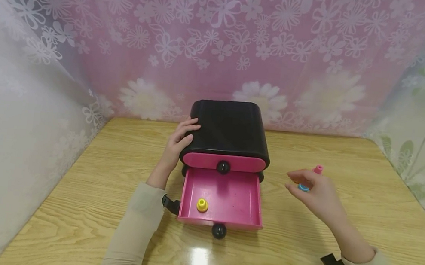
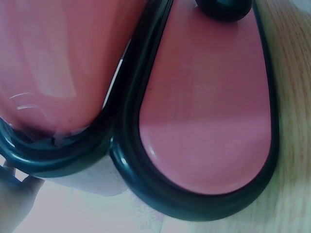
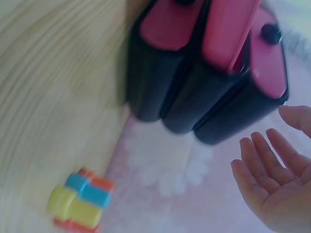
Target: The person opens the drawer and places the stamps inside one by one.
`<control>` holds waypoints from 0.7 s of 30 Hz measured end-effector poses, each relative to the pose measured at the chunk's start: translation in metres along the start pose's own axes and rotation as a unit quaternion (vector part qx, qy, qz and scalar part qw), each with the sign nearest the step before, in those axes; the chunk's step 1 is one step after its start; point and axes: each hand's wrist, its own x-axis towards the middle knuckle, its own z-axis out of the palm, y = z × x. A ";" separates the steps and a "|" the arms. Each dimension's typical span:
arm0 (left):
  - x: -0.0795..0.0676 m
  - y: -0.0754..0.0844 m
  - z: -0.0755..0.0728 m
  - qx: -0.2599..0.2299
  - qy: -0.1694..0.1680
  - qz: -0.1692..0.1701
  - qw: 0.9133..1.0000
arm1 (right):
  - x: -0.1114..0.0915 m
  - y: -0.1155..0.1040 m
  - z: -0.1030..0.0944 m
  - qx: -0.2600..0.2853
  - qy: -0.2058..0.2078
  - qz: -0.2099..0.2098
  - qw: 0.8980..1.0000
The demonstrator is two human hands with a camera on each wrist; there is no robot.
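A black cabinet (image 1: 229,123) with pink drawers stands on the table, its middle drawer (image 1: 235,214) pulled out. In that drawer sits a small yellow knobbed piece (image 1: 202,205). My left hand (image 1: 179,140) rests against the cabinet's upper left side, fingers lying on the top edge; the left wrist view catches only part of it. To the right of the cabinet, my right hand (image 1: 320,195) hovers with loosely bent fingers, holding nothing in the right wrist view. Beyond its fingers are a pink piece (image 1: 318,169) and a blue piece (image 1: 303,187), partly hidden by the hand.
In the right wrist view a cluster of small pieces, with a yellow piece (image 3: 75,206) and a blue one among them, lies on the wooden table (image 1: 114,174). Round black knobs (image 1: 219,231) stick out from the drawers. A flowered pink curtain (image 1: 206,41) hangs behind.
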 end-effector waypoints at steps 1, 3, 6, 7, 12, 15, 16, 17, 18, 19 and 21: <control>0.000 0.004 0.001 0.002 -0.001 0.000 1.000 | 0.001 0.004 -0.003 -0.003 -0.001 0.010 1.000; 0.000 0.010 0.003 0.008 -0.001 0.001 1.000 | 0.001 0.013 -0.008 -0.003 -0.004 0.030 1.000; 0.000 0.015 0.005 0.015 -0.001 0.001 1.000 | 0.002 0.025 -0.015 -0.006 -0.008 0.054 0.998; 0.000 0.016 0.005 0.016 0.000 0.001 1.000 | 0.002 0.029 -0.017 -0.003 -0.010 0.061 0.998; 0.001 0.016 0.005 0.012 -0.002 0.000 1.000 | 0.003 0.046 -0.023 -0.013 -0.005 0.070 0.997; 0.001 0.015 0.004 0.009 -0.003 0.001 1.000 | 0.004 0.055 -0.026 -0.020 0.000 0.072 0.997; 0.001 0.015 0.004 0.009 -0.003 0.001 1.000 | 0.004 0.057 -0.027 -0.021 -0.001 0.075 0.997; 0.000 0.015 0.004 0.009 -0.002 0.001 1.000 | 0.005 0.060 -0.028 -0.023 -0.001 0.078 0.997; 0.000 0.016 0.005 0.010 -0.002 0.001 1.000 | 0.005 0.062 -0.030 -0.027 -0.001 0.083 0.996; 0.000 0.016 0.005 0.010 -0.002 0.001 1.000 | 0.005 0.064 -0.031 -0.028 -0.002 0.087 0.996; 0.000 0.016 0.005 0.010 -0.003 0.000 1.000 | 0.006 0.069 -0.033 -0.030 -0.007 0.098 0.995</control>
